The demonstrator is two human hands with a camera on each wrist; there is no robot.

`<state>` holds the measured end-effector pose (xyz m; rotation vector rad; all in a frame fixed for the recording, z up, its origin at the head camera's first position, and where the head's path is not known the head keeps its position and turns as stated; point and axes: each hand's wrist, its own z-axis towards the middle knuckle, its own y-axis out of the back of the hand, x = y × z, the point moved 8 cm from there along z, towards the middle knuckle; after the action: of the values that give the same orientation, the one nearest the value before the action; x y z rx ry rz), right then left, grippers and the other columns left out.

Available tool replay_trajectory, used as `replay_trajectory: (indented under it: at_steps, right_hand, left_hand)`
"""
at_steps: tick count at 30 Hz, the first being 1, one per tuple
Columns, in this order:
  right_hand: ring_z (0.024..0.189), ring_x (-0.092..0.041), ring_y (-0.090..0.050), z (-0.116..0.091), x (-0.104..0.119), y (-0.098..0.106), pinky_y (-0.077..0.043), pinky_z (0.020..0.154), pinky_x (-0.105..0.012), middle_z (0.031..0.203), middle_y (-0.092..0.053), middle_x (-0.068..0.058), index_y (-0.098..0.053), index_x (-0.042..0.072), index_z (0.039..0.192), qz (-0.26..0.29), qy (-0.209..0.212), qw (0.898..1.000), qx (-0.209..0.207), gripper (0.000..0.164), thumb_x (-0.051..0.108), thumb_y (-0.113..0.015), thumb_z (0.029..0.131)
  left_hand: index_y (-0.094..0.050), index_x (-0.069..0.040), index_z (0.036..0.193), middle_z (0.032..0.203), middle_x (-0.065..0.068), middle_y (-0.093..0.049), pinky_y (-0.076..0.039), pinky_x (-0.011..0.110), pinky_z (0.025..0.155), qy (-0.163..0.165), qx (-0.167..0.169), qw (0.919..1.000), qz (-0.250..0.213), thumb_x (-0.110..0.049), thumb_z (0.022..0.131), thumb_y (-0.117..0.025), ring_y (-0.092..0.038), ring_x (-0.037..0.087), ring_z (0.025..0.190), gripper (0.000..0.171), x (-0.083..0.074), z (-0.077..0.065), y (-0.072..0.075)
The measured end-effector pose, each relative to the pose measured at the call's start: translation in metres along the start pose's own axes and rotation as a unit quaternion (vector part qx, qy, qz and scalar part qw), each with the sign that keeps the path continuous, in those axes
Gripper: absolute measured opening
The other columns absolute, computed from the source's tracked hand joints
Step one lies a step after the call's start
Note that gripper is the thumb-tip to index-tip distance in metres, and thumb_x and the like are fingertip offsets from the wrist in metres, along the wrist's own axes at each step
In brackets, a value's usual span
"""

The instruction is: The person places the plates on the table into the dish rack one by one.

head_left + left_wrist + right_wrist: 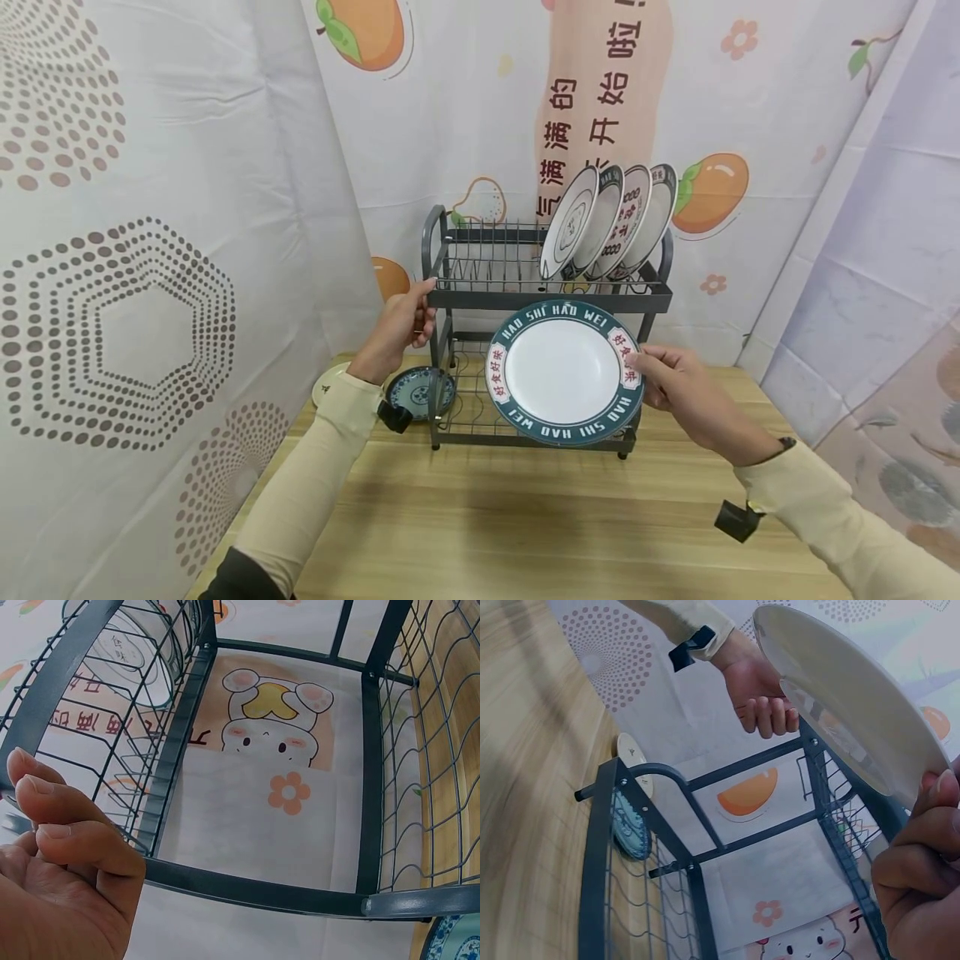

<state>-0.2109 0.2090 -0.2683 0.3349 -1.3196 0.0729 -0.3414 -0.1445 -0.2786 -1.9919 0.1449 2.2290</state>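
My right hand (678, 392) pinches the right rim of a white plate (562, 371) with a dark green, lettered border. The plate is tilted up in front of the dish rack (551, 298), its face towards the head camera; its pale underside shows in the right wrist view. At the upper tier's front left corner, my left hand (397, 329) holds the rack's frame, thumb on top and fingers curled below. Several plates (573, 223) stand on edge at the right of the upper tier, leaning in a row.
A blue patterned plate (412, 392) lies on the wooden table (495, 525) by the rack's lower left, with a pale cream plate (327, 383) farther left. The wire lower shelf (472, 383) is partly hidden by the held plate. Printed cloth (465, 108) hangs behind and at both sides.
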Motion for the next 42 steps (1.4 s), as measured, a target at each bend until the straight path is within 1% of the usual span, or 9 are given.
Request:
replay_trajectory:
  at_steps: [5,8,14,19,24,28,34,37,42]
  right_hand:
    - [0.054,-0.012,-0.036,0.005,0.013,0.0,-0.024,0.053,-0.038,0.066,-0.054,0.005,-0.073,0.011,0.094,0.006,0.017,1.0,-0.002,0.027,0.016,-0.051,0.109]
    - [0.054,-0.013,-0.036,0.008,0.021,0.001,-0.023,0.053,-0.04,0.066,-0.055,0.005,-0.073,0.011,0.091,0.009,0.026,1.0,-0.007,0.028,0.015,-0.051,0.108]
    - [0.055,-0.012,-0.038,0.013,0.041,0.006,-0.023,0.055,-0.039,0.066,-0.056,0.003,-0.07,0.009,0.087,0.017,0.035,0.999,-0.022,0.028,0.015,-0.053,0.108]
    - [0.054,-0.012,-0.037,0.021,0.058,0.009,-0.022,0.054,-0.038,0.064,-0.053,0.003,-0.071,0.008,0.085,0.03,0.049,0.998,-0.032,0.028,0.013,-0.054,0.107]
    - [0.056,-0.012,-0.039,0.027,0.073,0.013,-0.028,0.051,-0.032,0.064,-0.052,0.001,-0.065,0.004,0.079,0.018,0.066,0.997,-0.046,0.031,0.012,-0.054,0.107]
    - [0.056,-0.012,-0.039,0.033,0.083,0.016,-0.031,0.052,-0.029,0.063,-0.051,0.001,-0.064,0.003,0.077,0.01,0.068,0.996,-0.058,0.032,0.014,-0.055,0.106]
    - [0.057,-0.011,-0.04,0.042,0.091,0.021,-0.042,0.06,-0.025,0.062,-0.048,0.002,-0.058,0.004,0.071,0.003,0.055,0.996,-0.073,0.037,0.016,-0.056,0.105]
    - [0.058,-0.012,-0.042,0.047,0.094,0.024,-0.045,0.062,-0.025,0.063,-0.048,0.001,-0.057,0.004,0.069,-0.002,0.053,0.995,-0.08,0.038,0.016,-0.057,0.105]
    - [0.06,-0.014,-0.043,0.053,0.101,0.028,-0.039,0.057,-0.026,0.064,-0.047,-0.001,-0.065,0.004,0.075,-0.017,0.054,0.993,-0.1,0.034,0.018,-0.057,0.105]
  left_hand:
    - [-0.054,-0.007,0.078,0.058,0.0,-0.052,-0.034,0.023,0.045,-0.003,-0.004,1.0,-0.003,-0.056,0.101,-0.058,-0.044,0.011,0.046,0.054,0.001,-0.001,0.001]
    - [-0.054,-0.007,0.077,0.058,0.0,-0.052,-0.035,0.023,0.045,-0.005,-0.008,1.0,-0.002,-0.055,0.101,-0.057,-0.044,0.011,0.047,0.054,0.001,-0.002,0.002]
    - [-0.052,-0.008,0.077,0.06,0.001,-0.051,-0.036,0.023,0.045,-0.012,-0.015,0.9998,-0.001,-0.055,0.101,-0.057,-0.045,0.012,0.048,0.053,0.0,-0.002,0.002]
    - [-0.053,-0.009,0.076,0.058,0.0,-0.052,-0.036,0.023,0.045,-0.016,-0.024,0.9996,0.002,-0.055,0.1,-0.058,-0.045,0.012,0.046,0.053,-0.002,-0.001,0.003]
    - [-0.054,-0.008,0.076,0.058,0.001,-0.051,-0.037,0.023,0.044,-0.014,-0.027,0.9995,0.004,-0.056,0.1,-0.058,-0.044,0.012,0.046,0.053,-0.002,-0.001,0.004]
    - [-0.054,-0.008,0.076,0.058,0.0,-0.051,-0.037,0.023,0.044,-0.016,-0.026,0.9995,0.001,-0.056,0.1,-0.058,-0.044,0.012,0.046,0.053,-0.003,-0.002,0.003]
    - [-0.052,-0.009,0.078,0.06,0.0,-0.052,-0.036,0.024,0.046,-0.028,-0.019,0.9994,-0.004,-0.056,0.1,-0.058,-0.045,0.012,0.048,0.052,-0.002,-0.003,0.001]
    - [-0.052,-0.008,0.078,0.06,0.001,-0.051,-0.036,0.024,0.046,-0.03,-0.019,0.9993,-0.006,-0.055,0.101,-0.058,-0.045,0.012,0.049,0.052,-0.002,-0.003,0.001]
    - [-0.05,-0.009,0.079,0.061,0.001,-0.052,-0.037,0.024,0.046,-0.032,-0.021,0.9992,-0.008,-0.055,0.101,-0.058,-0.044,0.013,0.049,0.052,-0.001,-0.002,0.0]
